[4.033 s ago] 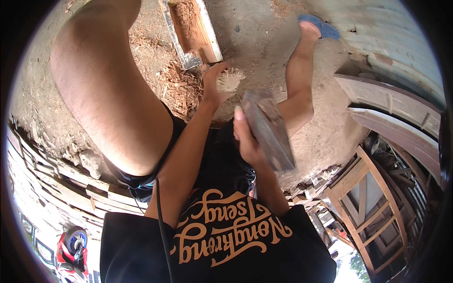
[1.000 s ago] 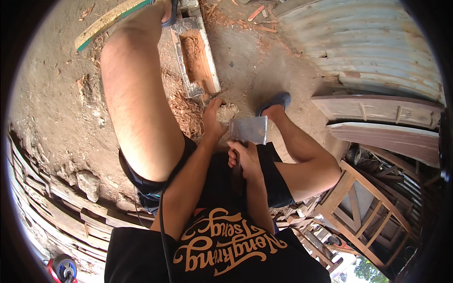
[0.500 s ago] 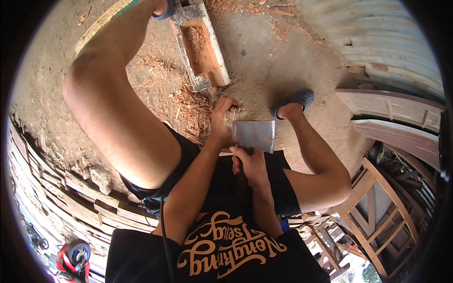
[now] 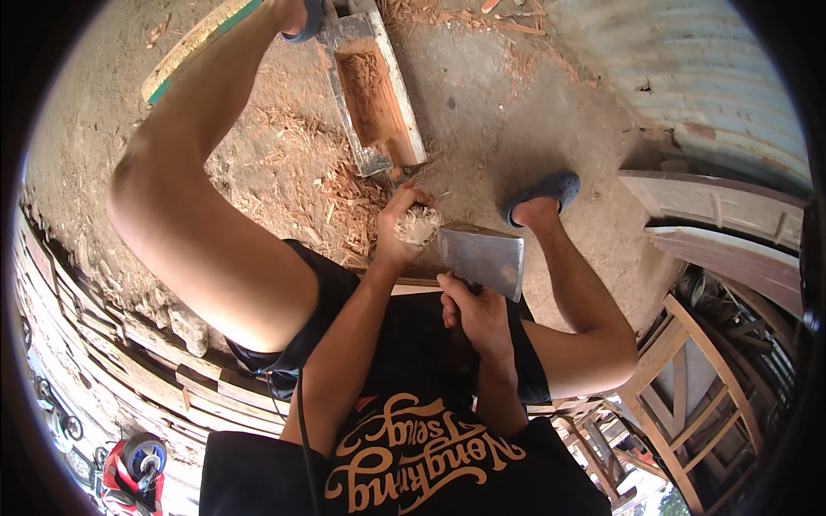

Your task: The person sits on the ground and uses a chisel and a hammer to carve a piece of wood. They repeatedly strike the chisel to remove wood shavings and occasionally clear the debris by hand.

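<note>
My left hand (image 4: 397,230) is closed around a rounded, pale piece of wood (image 4: 419,225) with a rough, frayed end. My right hand (image 4: 478,314) grips the dark handle of a cleaver (image 4: 482,261), its thumb resting along the top near the blade. The broad grey blade slants just right of the frayed wood, its near corner close to it; I cannot tell whether they touch. The lower part of the wood and much of the handle are hidden by my hands. Both hands are between my spread legs, above my lap.
A long wooden block (image 4: 367,86) with a hollowed trough lies ahead, shavings inside it. More wood shavings (image 4: 344,206) litter the dirt floor. At right are a corrugated metal sheet (image 4: 697,77), curved panels (image 4: 723,202) and a wooden frame (image 4: 688,404). Stacked planks (image 4: 103,331) line the left.
The cleaver has shifted right and tilted, its blade moving away from my left hand. My left hand has turned, bringing the frayed end of the wood into clearer view.
</note>
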A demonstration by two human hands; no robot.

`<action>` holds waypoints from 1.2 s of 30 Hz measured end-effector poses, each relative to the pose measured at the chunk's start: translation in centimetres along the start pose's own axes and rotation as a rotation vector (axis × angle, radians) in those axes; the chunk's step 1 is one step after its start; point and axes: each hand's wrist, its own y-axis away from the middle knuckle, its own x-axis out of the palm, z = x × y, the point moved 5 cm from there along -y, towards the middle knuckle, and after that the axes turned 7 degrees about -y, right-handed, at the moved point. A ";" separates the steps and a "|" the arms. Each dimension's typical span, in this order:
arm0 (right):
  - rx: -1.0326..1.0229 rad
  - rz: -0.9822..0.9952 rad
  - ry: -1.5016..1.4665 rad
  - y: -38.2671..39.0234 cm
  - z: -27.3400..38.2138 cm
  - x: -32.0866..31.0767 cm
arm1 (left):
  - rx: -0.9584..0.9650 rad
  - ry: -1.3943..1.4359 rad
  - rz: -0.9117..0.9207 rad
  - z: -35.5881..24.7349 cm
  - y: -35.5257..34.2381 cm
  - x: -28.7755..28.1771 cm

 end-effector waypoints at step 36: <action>-0.491 0.351 1.276 -5.7 1.8 -1.8 | 0.000 -0.143 0.104 1.3 0.4 0.2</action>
